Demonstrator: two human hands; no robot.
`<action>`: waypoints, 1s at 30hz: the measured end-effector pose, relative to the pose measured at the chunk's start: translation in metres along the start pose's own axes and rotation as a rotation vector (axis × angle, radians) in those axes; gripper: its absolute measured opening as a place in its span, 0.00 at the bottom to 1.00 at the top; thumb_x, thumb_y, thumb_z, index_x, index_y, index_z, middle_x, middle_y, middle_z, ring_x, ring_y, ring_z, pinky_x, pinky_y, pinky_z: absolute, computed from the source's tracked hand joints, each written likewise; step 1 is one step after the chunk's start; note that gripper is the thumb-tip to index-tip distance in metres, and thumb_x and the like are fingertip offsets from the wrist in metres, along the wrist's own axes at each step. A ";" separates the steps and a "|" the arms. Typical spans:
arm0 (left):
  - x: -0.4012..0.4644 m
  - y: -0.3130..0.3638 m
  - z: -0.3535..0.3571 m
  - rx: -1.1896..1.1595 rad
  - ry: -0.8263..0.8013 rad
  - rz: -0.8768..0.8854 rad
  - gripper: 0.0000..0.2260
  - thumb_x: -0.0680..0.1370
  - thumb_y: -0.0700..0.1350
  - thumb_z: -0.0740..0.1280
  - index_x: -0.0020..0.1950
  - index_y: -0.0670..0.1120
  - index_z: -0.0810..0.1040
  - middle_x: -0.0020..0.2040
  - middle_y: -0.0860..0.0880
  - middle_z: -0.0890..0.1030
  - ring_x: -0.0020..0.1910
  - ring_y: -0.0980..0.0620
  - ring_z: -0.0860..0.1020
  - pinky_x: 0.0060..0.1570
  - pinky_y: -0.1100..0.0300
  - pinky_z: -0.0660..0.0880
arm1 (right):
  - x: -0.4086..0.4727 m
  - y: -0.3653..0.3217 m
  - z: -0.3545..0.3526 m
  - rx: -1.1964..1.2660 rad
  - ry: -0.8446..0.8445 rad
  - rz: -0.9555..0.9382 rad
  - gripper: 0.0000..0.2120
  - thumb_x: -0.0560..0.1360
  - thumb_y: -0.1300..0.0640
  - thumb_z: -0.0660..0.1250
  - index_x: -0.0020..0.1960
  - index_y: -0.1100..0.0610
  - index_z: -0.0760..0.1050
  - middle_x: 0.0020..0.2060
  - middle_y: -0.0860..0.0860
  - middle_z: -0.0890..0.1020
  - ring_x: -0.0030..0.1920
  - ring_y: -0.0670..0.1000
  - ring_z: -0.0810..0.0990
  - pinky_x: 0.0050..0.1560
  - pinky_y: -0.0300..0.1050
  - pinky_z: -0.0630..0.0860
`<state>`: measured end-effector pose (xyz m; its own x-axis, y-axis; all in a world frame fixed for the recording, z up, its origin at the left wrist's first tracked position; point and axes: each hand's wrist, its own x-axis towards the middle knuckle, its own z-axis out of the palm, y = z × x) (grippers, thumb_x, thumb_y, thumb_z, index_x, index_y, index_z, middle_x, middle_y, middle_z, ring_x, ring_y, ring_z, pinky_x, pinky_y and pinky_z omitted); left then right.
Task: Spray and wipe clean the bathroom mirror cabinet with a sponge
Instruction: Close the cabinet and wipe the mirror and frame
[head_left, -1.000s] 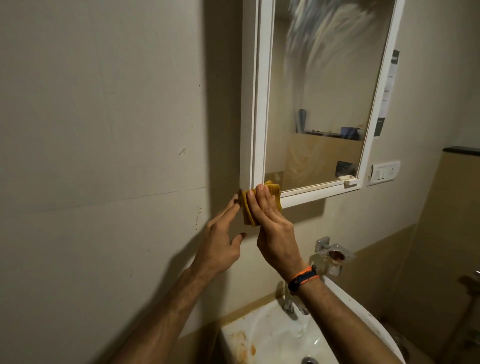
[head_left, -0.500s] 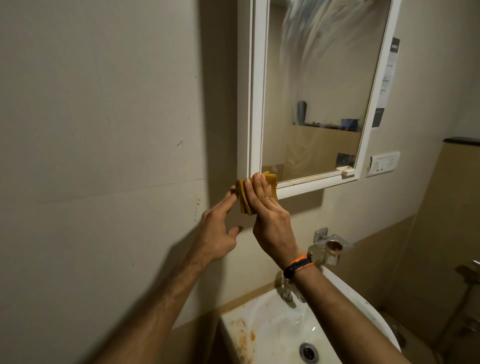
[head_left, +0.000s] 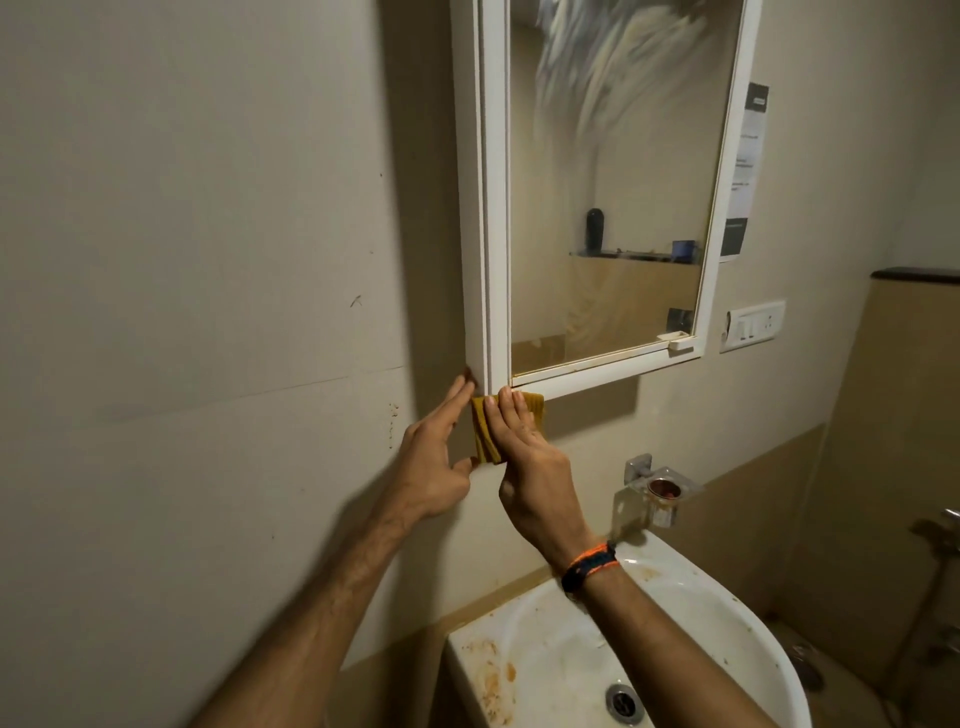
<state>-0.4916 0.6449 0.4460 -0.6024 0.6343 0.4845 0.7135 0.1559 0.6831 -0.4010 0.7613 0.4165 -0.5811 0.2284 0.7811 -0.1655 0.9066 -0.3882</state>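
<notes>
Right hand presses a yellow sponge flat against the wall, right under the bottom-left corner of the mirror cabinet. Fingers are straight, lying over the sponge face, tips touching the cabinet's lower frame edge. The sponge's top edge meets the underside of the frame; its left part hangs down between the two hands.

Left hand is just beside it on the left, fingers extended and relaxed, tips against the wall at the cabinet's lower-left corner, thumb touching the sponge's lower edge. Not gripping anything.

Mirror: streaky smear marks across the upper glass, lower part reflecting a shelf with small dark items. White frame, small latch tab at the lower right corner.

Right wrist carries an orange-and-dark braided wristband.

Below: white washbasin with rust-coloured stains on its left rim, and a drain. A clear holder on a chrome bracket is mounted on the wall above the basin. Switch plate sits right of the cabinet, with a paper notice on the wall above it.
</notes>
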 end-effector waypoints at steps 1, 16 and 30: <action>0.000 0.002 -0.001 -0.011 -0.005 -0.002 0.44 0.70 0.27 0.71 0.79 0.54 0.57 0.75 0.65 0.54 0.76 0.52 0.60 0.69 0.63 0.62 | -0.001 -0.003 -0.003 0.089 0.021 0.037 0.39 0.69 0.77 0.56 0.77 0.54 0.62 0.76 0.49 0.59 0.78 0.49 0.56 0.77 0.46 0.55; 0.005 0.028 0.007 -0.004 0.236 -0.042 0.33 0.74 0.37 0.73 0.76 0.50 0.65 0.75 0.51 0.67 0.67 0.46 0.75 0.63 0.46 0.75 | 0.026 -0.004 -0.056 0.468 0.029 0.576 0.23 0.72 0.69 0.64 0.54 0.42 0.75 0.49 0.40 0.80 0.52 0.46 0.80 0.48 0.47 0.83; 0.017 0.027 0.014 -0.003 0.416 -0.034 0.29 0.73 0.45 0.76 0.72 0.50 0.72 0.65 0.48 0.79 0.60 0.50 0.79 0.52 0.59 0.73 | 0.046 0.005 -0.024 0.197 0.570 0.647 0.22 0.70 0.65 0.75 0.56 0.54 0.67 0.55 0.51 0.72 0.53 0.48 0.74 0.57 0.41 0.77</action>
<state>-0.4777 0.6705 0.4649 -0.7195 0.2685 0.6404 0.6898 0.1691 0.7040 -0.4094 0.7843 0.4619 -0.1314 0.8655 0.4834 -0.1066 0.4724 -0.8749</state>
